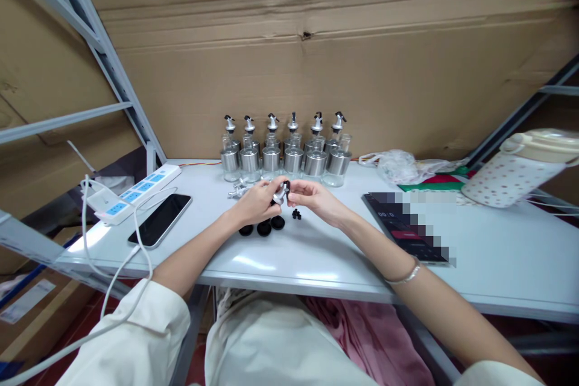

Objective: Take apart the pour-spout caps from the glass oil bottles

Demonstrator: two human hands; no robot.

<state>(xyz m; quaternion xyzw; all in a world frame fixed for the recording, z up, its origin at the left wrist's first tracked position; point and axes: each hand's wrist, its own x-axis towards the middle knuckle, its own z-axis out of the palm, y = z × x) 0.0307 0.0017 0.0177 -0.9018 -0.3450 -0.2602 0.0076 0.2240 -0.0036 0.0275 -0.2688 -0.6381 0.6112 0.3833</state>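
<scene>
My left hand (260,202) is closed around a silver pour spout (279,194) with a black part at its end. From the right, the fingers of my right hand (314,199) pinch at that black part (286,186); its exact shape is too small to tell. More silver spout pieces (237,190) lie on the table behind my left hand, partly hidden by it. Several black round caps (264,228) rest below my left hand. Beside them, under my right hand, is a small cluster of tiny black pieces (297,214).
Behind my hands stand open-necked glass bottles with metal bands (271,160); a back row carries spouts (272,122). On the left are a phone (160,221) and a power strip (138,193) with white cables. A second phone (402,226), plastic bags (395,166) and a dotted jug (506,172) sit right.
</scene>
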